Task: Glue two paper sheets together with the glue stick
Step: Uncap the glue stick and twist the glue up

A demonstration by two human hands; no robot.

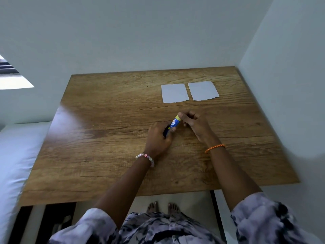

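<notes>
Hands work low over the desk [109, 152]: left hand [158, 138] grips the glue stick [173, 125], right hand [194, 125] fingers pinch its yellow cap [178, 118], apparently to uncap it, paper sheets [175, 93] waiting beyond.

I'm standing at a wood-grain table [109, 138] w/ two paper sheets [175, 93] lying flat side by side, just apart, near its far right corner.

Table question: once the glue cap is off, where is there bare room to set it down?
The table's left half, beside the left hand, is bare. It's crowded between the two paper sheets and the hands gripping the glue stick.
</notes>
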